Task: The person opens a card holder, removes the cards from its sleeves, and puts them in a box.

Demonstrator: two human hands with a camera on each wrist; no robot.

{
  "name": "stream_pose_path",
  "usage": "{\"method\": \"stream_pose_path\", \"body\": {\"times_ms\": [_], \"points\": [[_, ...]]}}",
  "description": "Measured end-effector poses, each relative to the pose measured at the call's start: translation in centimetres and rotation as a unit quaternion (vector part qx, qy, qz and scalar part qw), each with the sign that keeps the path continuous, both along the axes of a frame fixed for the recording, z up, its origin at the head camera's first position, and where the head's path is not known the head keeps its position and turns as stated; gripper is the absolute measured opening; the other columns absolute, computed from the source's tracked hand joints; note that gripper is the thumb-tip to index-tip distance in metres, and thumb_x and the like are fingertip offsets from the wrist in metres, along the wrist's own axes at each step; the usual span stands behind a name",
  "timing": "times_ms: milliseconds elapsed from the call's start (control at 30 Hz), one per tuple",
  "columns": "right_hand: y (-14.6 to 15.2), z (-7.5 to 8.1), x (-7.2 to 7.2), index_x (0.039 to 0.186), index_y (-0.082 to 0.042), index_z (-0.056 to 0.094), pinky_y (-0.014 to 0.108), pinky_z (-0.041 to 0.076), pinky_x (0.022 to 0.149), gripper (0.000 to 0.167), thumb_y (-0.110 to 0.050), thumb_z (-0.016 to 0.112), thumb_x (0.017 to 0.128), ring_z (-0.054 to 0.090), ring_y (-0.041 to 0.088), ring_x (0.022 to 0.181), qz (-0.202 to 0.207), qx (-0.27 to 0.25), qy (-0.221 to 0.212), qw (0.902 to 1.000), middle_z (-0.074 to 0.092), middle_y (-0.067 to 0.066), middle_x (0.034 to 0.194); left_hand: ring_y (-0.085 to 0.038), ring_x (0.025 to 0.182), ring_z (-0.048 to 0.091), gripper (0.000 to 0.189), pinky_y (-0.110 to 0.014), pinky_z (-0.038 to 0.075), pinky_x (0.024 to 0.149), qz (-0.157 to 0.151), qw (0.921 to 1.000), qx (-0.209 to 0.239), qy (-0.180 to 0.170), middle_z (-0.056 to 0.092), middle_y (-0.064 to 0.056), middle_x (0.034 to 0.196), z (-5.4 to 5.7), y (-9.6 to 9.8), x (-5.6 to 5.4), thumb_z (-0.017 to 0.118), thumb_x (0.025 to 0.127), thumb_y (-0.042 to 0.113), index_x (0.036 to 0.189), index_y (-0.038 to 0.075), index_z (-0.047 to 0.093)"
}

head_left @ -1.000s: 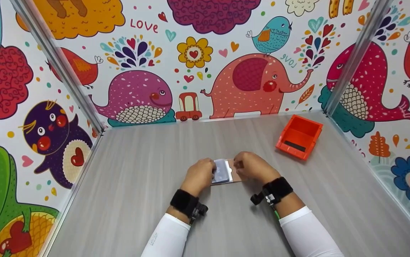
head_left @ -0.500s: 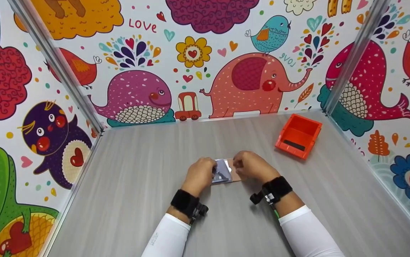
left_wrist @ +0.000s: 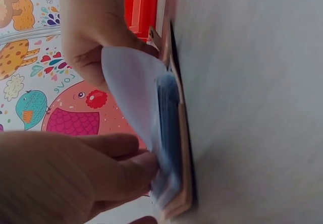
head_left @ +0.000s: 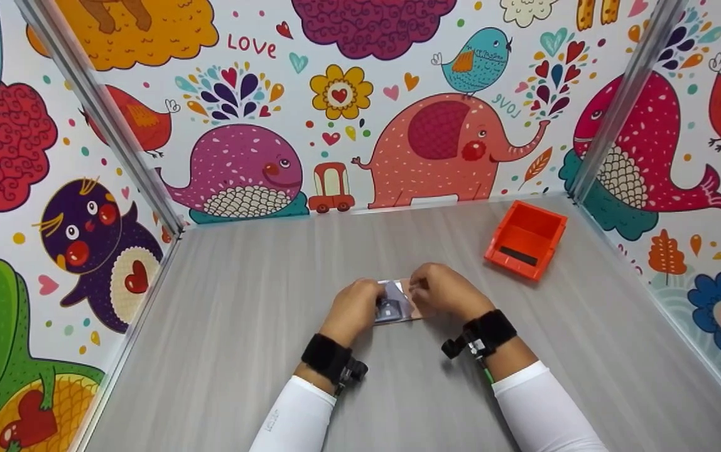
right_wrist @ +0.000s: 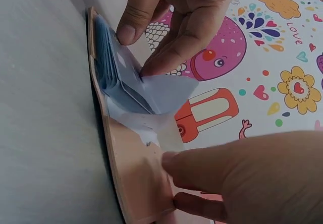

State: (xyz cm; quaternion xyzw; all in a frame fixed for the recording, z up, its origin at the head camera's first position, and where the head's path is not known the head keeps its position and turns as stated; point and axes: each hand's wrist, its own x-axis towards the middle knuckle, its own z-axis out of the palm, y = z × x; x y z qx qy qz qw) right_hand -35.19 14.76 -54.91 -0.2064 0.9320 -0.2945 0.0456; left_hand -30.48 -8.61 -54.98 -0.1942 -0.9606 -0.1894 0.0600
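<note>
A card holder with a tan cover [right_wrist: 139, 176] lies opened out on the table between both hands. Its stack of clear bluish plastic sleeves [right_wrist: 107, 65] is on the left half. My left hand [head_left: 353, 307] pinches the sleeves between thumb and fingers. One clear sleeve [left_wrist: 132, 85] stands up bent, its free end toward the right hand. My right hand [head_left: 451, 292] holds the edge of the bare right half of the cover, fingers curled. In the head view, the left fingers hide part of the stack.
An orange-red plastic bin [head_left: 527, 242] stands at the back right of the grey wood-grain table [head_left: 241, 351]. Walls printed with cartoon animals [head_left: 436, 150] and metal corner posts enclose the table. Both wrists carry black camera straps.
The left hand has shifted slightly right. The pale top of the stack has given way to darker sleeves, and a sleeve now bends over toward the cover's right half. The right hand stays nearly still.
</note>
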Motion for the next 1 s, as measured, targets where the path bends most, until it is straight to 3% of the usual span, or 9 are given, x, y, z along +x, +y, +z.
{"method": "stream_pose_path", "body": {"times_ms": [133, 300, 467, 700, 1000], "points": [[-0.8, 0.9, 0.4, 0.112, -0.007, 0.085, 0.047, 0.066, 0.092, 0.014, -0.016, 0.078, 0.103, 0.075, 0.024, 0.098, -0.005, -0.045, 0.005, 0.999, 0.083, 0.01, 0.107, -0.023, 0.092, 0.073, 0.02, -0.044, 0.061, 0.084, -0.006, 0.9999, 0.004, 0.009, 0.083, -0.006, 0.1, -0.1, 0.0, 0.0, 0.073, 0.093, -0.001, 0.096, 0.015, 0.085], [-2.0, 1.5, 0.9, 0.112, 0.0, 0.083, 0.034, 0.062, 0.082, 0.021, -0.013, 0.084, 0.096, 0.077, 0.029, 0.096, 0.045, -0.092, 0.0, 0.9948, 0.082, 0.016, 0.105, -0.027, 0.095, 0.078, 0.02, -0.047, 0.063, 0.084, -0.008, 0.9996, 0.01, 0.024, 0.085, -0.007, 0.102, -0.2, -0.1, -0.1, 0.075, 0.093, 0.0, 0.097, 0.016, 0.086], [-2.7, 1.3, 1.1, 0.113, 0.002, 0.082, 0.032, 0.06, 0.085, 0.029, -0.01, 0.09, 0.088, 0.077, 0.035, 0.101, 0.069, -0.074, 0.012, 0.9948, 0.079, 0.021, 0.112, -0.028, 0.095, 0.079, 0.019, -0.047, 0.063, 0.083, -0.006, 0.9994, -0.001, 0.034, 0.084, -0.006, 0.099, -0.2, 0.0, -0.1, 0.074, 0.092, 0.001, 0.092, 0.015, 0.086], [-2.6, 1.1, 1.1, 0.108, 0.0, 0.083, 0.037, 0.064, 0.084, 0.025, -0.009, 0.091, 0.086, 0.077, 0.027, 0.095, 0.06, -0.049, 0.024, 0.9967, 0.081, 0.016, 0.103, -0.027, 0.09, 0.076, 0.013, -0.045, 0.062, 0.079, -0.001, 0.9995, -0.015, 0.029, 0.081, -0.005, 0.094, -0.1, 0.2, 0.0, 0.078, 0.09, 0.0, 0.084, 0.012, 0.082], [-2.4, 1.3, 0.9, 0.111, 0.003, 0.082, 0.043, 0.067, 0.084, 0.022, 0.001, 0.079, 0.089, 0.079, 0.027, 0.093, 0.045, -0.052, 0.01, 0.9976, 0.083, 0.017, 0.102, -0.026, 0.089, 0.073, 0.013, -0.046, 0.063, 0.083, 0.0, 0.9999, 0.005, 0.014, 0.077, -0.007, 0.096, 0.1, 0.1, 0.3, 0.075, 0.091, -0.003, 0.092, 0.007, 0.083]]}}
